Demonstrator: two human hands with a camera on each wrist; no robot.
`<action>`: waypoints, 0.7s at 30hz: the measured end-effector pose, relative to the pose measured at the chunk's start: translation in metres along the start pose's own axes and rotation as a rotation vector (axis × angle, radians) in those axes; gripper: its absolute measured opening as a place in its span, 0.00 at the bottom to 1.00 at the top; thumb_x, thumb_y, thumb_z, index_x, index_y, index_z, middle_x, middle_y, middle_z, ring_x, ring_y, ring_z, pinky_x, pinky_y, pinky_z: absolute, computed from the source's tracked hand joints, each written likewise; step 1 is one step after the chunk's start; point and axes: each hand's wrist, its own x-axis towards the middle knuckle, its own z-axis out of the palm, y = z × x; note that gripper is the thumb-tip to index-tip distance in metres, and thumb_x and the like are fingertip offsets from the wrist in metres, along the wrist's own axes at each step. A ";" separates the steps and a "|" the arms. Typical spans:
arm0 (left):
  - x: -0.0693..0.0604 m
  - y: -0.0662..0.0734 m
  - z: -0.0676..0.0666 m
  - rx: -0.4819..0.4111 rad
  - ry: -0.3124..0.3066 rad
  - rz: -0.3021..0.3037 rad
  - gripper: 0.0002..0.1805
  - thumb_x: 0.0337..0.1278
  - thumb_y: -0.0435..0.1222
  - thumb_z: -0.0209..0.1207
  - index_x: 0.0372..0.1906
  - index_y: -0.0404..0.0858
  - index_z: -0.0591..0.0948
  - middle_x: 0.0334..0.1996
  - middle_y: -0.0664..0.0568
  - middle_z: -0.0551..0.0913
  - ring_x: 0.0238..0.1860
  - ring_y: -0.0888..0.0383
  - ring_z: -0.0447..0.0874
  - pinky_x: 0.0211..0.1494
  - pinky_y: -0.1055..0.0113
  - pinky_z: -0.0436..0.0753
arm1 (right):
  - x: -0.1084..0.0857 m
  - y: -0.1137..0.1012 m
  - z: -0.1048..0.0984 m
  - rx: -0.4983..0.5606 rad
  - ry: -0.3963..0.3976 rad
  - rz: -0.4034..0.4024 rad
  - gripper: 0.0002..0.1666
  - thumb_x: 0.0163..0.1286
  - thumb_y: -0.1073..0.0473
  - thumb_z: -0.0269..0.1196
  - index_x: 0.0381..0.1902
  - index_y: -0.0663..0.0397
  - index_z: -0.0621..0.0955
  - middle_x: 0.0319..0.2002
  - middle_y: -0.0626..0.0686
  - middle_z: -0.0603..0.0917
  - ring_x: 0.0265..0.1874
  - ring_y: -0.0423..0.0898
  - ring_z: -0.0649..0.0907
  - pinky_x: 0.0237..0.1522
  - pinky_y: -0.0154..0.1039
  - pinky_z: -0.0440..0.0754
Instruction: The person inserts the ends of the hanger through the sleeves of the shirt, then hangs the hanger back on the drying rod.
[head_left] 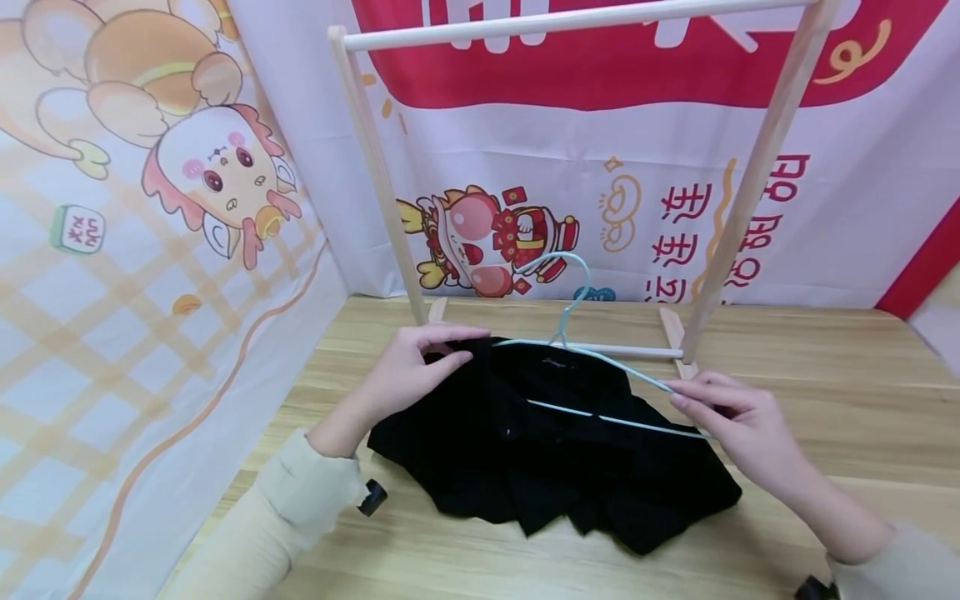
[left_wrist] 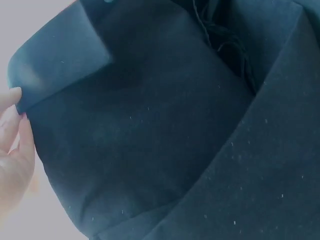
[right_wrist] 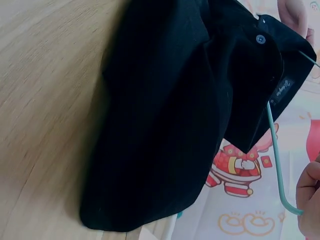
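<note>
Left grip [head_left: 423, 358]: clamped. My thumb and fingers pinch the black garment [head_left: 450, 450] to the left of its neck opening; the left wrist view shows my fingertips at the folded edge of the cloth.

Right grip [head_left: 738, 417]: clamped. My thumb and fingers hold the light blue hanger [head_left: 630, 371] near its right end, and the right wrist view shows the bend of that end running into my curled fingers.

Garment position: it lies in front of me on the wood-grained surface [head_left: 825, 400], spread from left to right, with its neck opening on the far side and its uneven lower edge toward me. A label [right_wrist: 282, 91] shows inside the neck, and a button [right_wrist: 260, 39] near it.

Governing relation, as I judge it: the hanger's right end is outside the cloth, and the neck opening lies to the left of my right grip. The hanger's long axis runs left to right, sloping down toward that grip, roughly along the garment's width. Its left part passes into the garment and is hidden there; its lower bar [head_left: 645, 425] emerges from the opening and crosses over the cloth. My right grip is nearer the exposed end; my left grip is nearer the covered one.

Hook [head_left: 588, 279]: upright, curving left, in front of the wooden rack [head_left: 378, 183]
</note>
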 end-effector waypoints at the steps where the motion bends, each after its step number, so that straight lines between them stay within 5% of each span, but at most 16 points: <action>1: 0.000 0.000 0.000 0.021 0.008 0.026 0.17 0.68 0.28 0.63 0.59 0.37 0.86 0.56 0.52 0.86 0.57 0.57 0.83 0.54 0.62 0.84 | 0.001 0.000 0.002 0.000 -0.003 0.001 0.17 0.62 0.83 0.65 0.44 0.64 0.90 0.32 0.44 0.80 0.29 0.39 0.73 0.25 0.34 0.69; 5: 0.002 0.001 0.000 0.081 0.061 0.076 0.16 0.66 0.29 0.66 0.57 0.37 0.87 0.53 0.52 0.88 0.57 0.57 0.82 0.57 0.57 0.82 | 0.005 -0.002 0.010 0.003 -0.008 -0.002 0.18 0.62 0.82 0.66 0.44 0.62 0.90 0.33 0.44 0.82 0.30 0.39 0.73 0.27 0.33 0.69; 8: 0.002 -0.001 -0.003 0.113 0.088 0.032 0.15 0.66 0.32 0.67 0.57 0.38 0.87 0.53 0.52 0.88 0.59 0.55 0.81 0.63 0.52 0.77 | 0.010 -0.004 0.012 0.034 0.000 -0.028 0.20 0.61 0.84 0.65 0.44 0.60 0.91 0.32 0.44 0.81 0.28 0.39 0.73 0.25 0.34 0.68; 13: -0.005 -0.006 -0.009 0.123 0.062 -0.066 0.13 0.68 0.33 0.65 0.54 0.37 0.87 0.52 0.49 0.88 0.58 0.53 0.82 0.65 0.50 0.76 | 0.018 -0.009 0.013 0.062 -0.003 -0.054 0.22 0.60 0.84 0.64 0.44 0.59 0.91 0.31 0.46 0.79 0.24 0.40 0.70 0.21 0.36 0.67; 21: -0.006 -0.013 -0.011 0.131 0.025 -0.026 0.11 0.68 0.32 0.65 0.52 0.35 0.87 0.50 0.49 0.88 0.56 0.53 0.83 0.62 0.51 0.79 | 0.020 -0.009 0.015 0.050 -0.046 -0.012 0.18 0.63 0.81 0.65 0.45 0.60 0.90 0.30 0.47 0.79 0.24 0.40 0.70 0.22 0.36 0.67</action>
